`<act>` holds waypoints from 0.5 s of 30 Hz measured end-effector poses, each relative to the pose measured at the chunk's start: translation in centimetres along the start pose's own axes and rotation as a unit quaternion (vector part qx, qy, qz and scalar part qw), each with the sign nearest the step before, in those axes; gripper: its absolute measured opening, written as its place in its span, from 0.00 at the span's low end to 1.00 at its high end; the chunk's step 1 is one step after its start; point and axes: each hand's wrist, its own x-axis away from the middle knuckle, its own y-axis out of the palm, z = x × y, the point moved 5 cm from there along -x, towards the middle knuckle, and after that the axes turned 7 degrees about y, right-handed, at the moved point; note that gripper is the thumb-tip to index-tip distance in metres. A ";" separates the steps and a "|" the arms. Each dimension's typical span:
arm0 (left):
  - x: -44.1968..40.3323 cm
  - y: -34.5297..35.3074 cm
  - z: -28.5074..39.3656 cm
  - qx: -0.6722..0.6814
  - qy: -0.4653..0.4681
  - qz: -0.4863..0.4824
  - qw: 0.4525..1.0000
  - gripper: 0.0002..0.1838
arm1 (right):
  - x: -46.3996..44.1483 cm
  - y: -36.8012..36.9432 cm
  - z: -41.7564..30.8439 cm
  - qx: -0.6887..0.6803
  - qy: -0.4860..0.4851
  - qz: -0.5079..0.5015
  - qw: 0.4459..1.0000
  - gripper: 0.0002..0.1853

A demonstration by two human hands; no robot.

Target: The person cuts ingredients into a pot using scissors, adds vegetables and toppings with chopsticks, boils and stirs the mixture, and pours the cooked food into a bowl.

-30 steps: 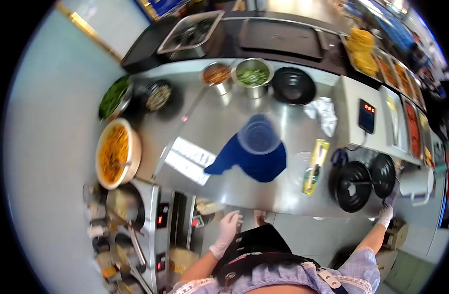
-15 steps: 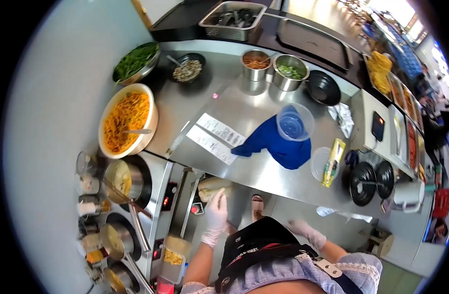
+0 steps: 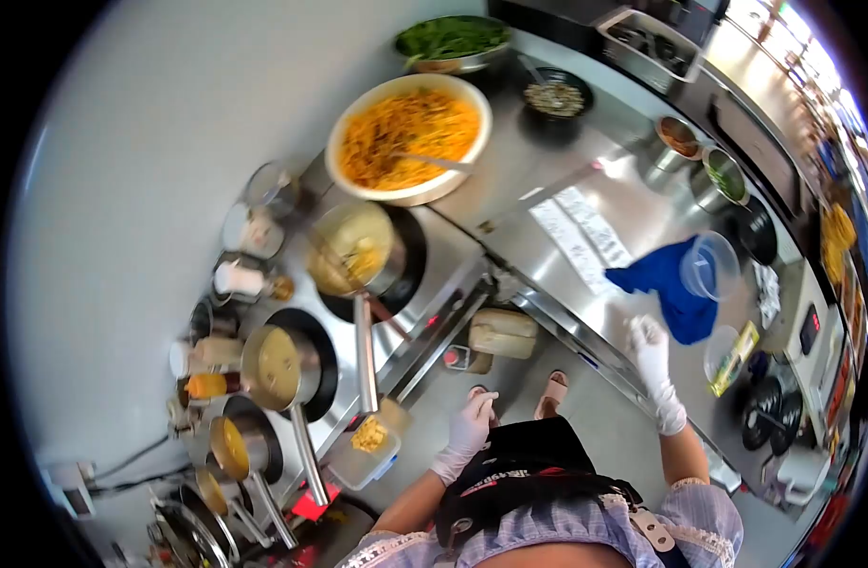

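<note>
My left hand (image 3: 467,431), in a white glove, hangs in front of my apron with its fingers curled; what it holds, if anything, is hidden. Over the counter's front edge is my gloved right hand (image 3: 649,350), its fingers bent in and blurred. It is nearest to the blue cloth (image 3: 675,289), on which a clear plastic tub (image 3: 709,266) rests. Two printed paper slips (image 3: 571,248) lie on the steel counter to the left of the cloth. A saucepan (image 3: 358,248) with food and a long stirrer stands on the stove at the left.
A large bowl of orange shredded food (image 3: 410,140) stands at the back left, beside a bowl of greens (image 3: 453,43). Two more pans (image 3: 280,367) hold yellowish liquid. Their handles stick out over the stove's front. Black bowls (image 3: 773,415) are at the right.
The view has swung left towards the stove. My right hand has come from the counter's far right end, past my waist, to near the blue cloth. My left hand's fingers are more curled.
</note>
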 end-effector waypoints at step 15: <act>6.6 -15.7 -10.1 0.283 -0.260 0.280 0.880 0.14 | 1.0 36.3 -14.7 0.426 -0.670 -0.195 0.576 0.30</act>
